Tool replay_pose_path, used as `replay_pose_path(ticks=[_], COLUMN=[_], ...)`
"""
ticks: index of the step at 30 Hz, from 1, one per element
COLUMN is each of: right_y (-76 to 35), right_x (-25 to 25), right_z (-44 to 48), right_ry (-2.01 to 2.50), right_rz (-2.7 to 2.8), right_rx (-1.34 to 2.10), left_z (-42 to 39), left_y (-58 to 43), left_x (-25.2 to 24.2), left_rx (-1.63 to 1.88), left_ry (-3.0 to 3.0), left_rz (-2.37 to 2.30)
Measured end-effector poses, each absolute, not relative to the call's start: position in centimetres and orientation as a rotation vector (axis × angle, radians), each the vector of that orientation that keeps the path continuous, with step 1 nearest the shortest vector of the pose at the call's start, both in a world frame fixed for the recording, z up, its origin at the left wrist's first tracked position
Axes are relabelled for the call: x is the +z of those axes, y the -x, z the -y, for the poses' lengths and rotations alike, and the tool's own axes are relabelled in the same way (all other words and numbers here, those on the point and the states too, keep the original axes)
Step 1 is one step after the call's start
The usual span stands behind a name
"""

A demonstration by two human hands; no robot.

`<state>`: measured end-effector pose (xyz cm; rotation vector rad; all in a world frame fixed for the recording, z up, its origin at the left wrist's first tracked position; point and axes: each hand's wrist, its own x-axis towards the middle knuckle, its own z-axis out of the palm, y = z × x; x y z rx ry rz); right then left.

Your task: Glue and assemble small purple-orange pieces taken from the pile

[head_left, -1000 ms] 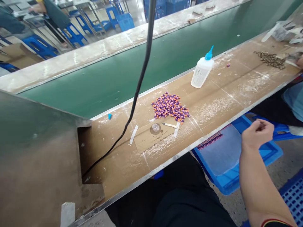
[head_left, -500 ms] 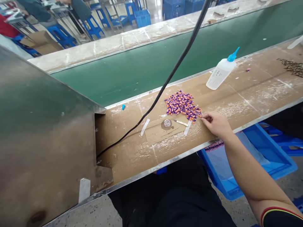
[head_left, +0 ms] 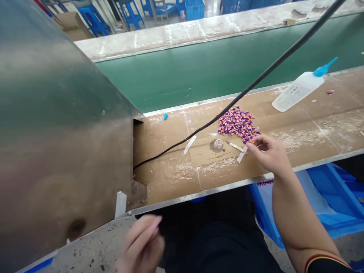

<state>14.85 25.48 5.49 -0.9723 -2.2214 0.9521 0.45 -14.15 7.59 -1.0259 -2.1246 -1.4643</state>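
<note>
Cardboard benchtop (head_left: 170,182), green conveyor (head_left: 182,83) behind, blue stools (head_left: 95,21).

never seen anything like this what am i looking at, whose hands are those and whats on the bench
There is no machine here. This view comes from a camera worn on a person's head, looking forward and down, and both hands are that person's own. The right hand reaches over the bench, its fingertips at the edge of a pile of small purple and orange pieces. It is hard to tell whether it holds anything. The left hand is blurred, low in front of the person's dark trousers. The cardboard-topped bench also carries a squeeze bottle with a blue nozzle, a small clear round object, a small white-handled tool and a white tape strip. A black cable crosses above it. Beyond runs a green conveyor belt; below sits a blue crate.
</note>
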Motion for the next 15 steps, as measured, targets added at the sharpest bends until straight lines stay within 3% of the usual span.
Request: replay_pose_path(ticks=[3, 6, 10, 15], right_y=[-11.5, -9.4, -8.4, -8.0], right_x=[6.5, 7.1, 7.1, 6.6], right_z=[-24.9, -25.0, -25.6, -26.0], right_ry=[0.801, 0.631, 0.475, 0.291], right_rz=[2.291, 2.427, 2.656, 2.789], right_rx=[1.162, 1.201, 0.890, 0.597], left_z=[8.1, 2.1, -1.8, -1.3], left_y=[-0.3, -1.0, -1.9, -1.8], left_x=[4.7, 3.1, 1.8, 0.9], left_rx=[-1.631, -2.202, -2.825, -2.988], left_ry=[1.174, 1.019, 0.456, 0.303], left_rz=[1.984, 2.028, 2.101, 2.047])
